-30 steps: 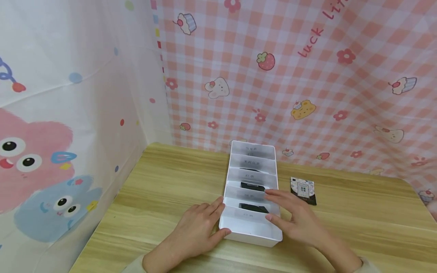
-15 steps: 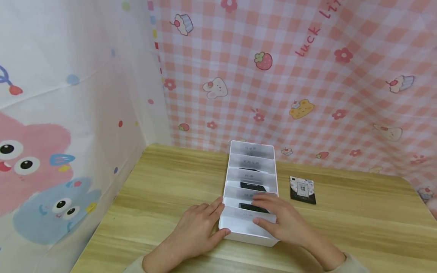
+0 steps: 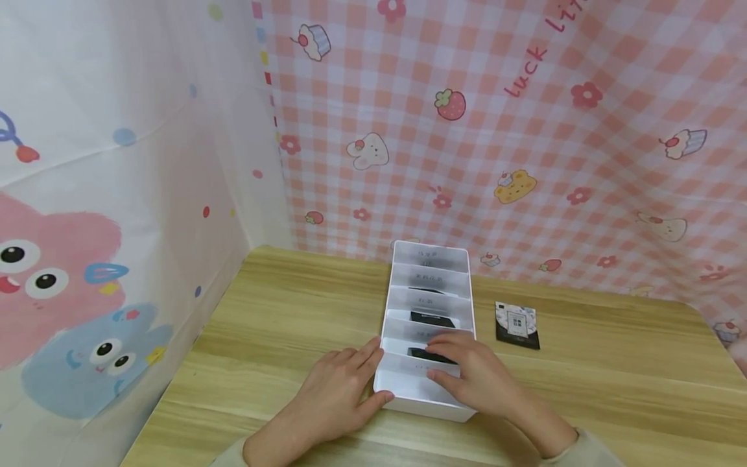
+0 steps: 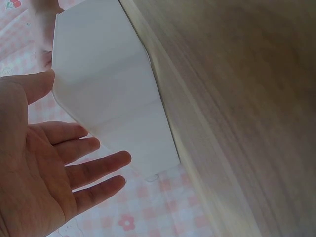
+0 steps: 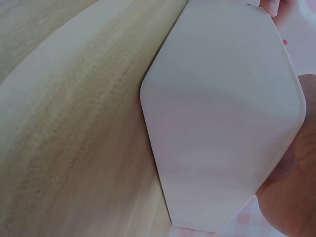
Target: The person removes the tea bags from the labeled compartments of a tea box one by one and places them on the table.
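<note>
A long white divided box (image 3: 428,409) stands on the table, its compartments marked with small dark lettering. My left hand (image 3: 341,389) lies along its left side, fingers extended against the wall and thumb at the front corner. Over the front right part of the box reaches my right hand (image 3: 484,373), thumb and index finger apart around a dark packet (image 3: 419,353) in the second compartment from the front; whether they touch it I cannot tell. Another dark packet (image 3: 432,319) sits one compartment farther back. The right wrist view shows the box's outer wall, hiding the fingertips.
To the right of the box a flat sachet (image 3: 517,325), patterned above and black below, lies on the wooden table (image 3: 303,305). A pink checked curtain (image 3: 373,117) hangs behind, and a white printed cloth (image 3: 175,194) hangs on the left.
My right hand has moved left from the box's right edge to over the dark packet in the second compartment. The left hand keeps its place against the box.
</note>
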Motion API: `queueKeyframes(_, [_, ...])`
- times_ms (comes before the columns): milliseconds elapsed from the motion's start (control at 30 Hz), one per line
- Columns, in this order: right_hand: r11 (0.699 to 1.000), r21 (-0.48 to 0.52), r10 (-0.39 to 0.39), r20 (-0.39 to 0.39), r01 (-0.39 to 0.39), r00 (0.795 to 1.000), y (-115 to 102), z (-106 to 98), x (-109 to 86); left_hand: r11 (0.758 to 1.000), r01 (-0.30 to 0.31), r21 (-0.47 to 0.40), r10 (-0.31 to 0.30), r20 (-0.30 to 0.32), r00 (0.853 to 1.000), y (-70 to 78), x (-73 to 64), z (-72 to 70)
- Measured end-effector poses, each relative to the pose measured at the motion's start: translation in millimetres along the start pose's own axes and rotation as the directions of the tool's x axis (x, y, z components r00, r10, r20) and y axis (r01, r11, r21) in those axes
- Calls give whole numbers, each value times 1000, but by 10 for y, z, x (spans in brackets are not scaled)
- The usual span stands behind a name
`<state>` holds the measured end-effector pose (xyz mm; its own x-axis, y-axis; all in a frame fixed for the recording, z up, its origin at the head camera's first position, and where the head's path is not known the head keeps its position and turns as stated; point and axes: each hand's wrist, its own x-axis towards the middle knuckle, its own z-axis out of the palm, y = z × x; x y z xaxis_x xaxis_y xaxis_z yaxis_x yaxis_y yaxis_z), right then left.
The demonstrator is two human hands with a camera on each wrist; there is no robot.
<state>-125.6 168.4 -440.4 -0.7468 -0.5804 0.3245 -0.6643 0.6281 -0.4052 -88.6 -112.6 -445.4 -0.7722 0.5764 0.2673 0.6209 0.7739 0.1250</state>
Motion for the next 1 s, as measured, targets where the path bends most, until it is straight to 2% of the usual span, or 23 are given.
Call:
queueKeyframes(133, [1000, -19, 4, 19, -4, 1000, 12, 16, 9, 1000, -13, 3, 13, -27, 1000, -1, 7, -1])
queueKeyframes(267, [1000, -1, -1, 5, 1, 1000, 31, 31, 11, 1000, -23, 6, 23, -48, 999, 2, 7, -2])
queueKeyframes(667, [998, 61, -22, -11, 22, 1000, 76, 67, 14, 1000, -10, 5, 10, -32, 999, 6, -3, -1])
queueKeyframes(1000, [991, 131, 11, -26, -8, 1000, 78, 73, 14, 1000, -4, 4, 4, -23, 1000, 3, -6, 0])
